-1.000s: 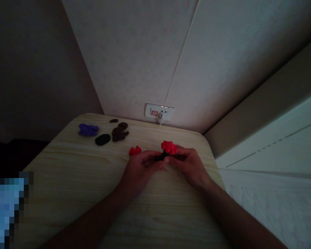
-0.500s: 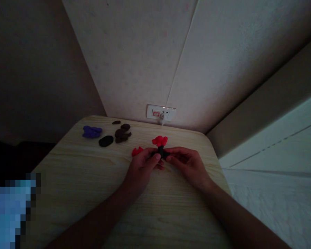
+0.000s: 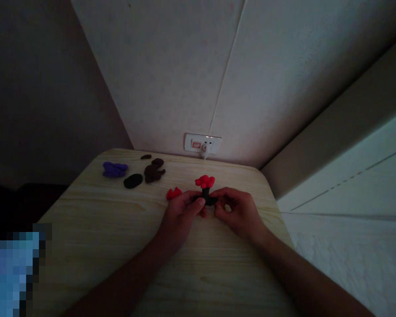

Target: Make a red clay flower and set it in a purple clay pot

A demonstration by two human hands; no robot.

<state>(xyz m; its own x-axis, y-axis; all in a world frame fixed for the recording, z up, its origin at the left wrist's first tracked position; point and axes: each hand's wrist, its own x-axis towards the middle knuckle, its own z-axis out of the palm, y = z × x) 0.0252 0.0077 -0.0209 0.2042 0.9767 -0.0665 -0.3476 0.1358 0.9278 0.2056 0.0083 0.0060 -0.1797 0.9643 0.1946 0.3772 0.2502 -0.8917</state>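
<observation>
Between my hands stands a modelling-clay flower (image 3: 206, 191), with a lumpy red head on a dark stem that widens into a dark base. My left hand (image 3: 181, 214) holds the base from the left, thumb in front and fingers behind or beneath it. From the right, my right hand (image 3: 237, 210) pinches the base's right edge between thumb and forefinger, its other fingers curled. A piece of red clay (image 3: 174, 193) lies just beyond my left hand, partly hidden by it.
At the table's (image 3: 145, 259) back left lie purple clay (image 3: 115, 169), a flat black clay piece (image 3: 133, 181), lumpy brown clay (image 3: 154, 171) and a small brown bit (image 3: 145, 156). A wall socket (image 3: 203, 143) with a plug is behind. A pixelated patch covers the lower left.
The right hand's fingers have shifted slightly along the base's right edge, with a gap opening between thumb and forefinger behind the tips. The view has moved a little.
</observation>
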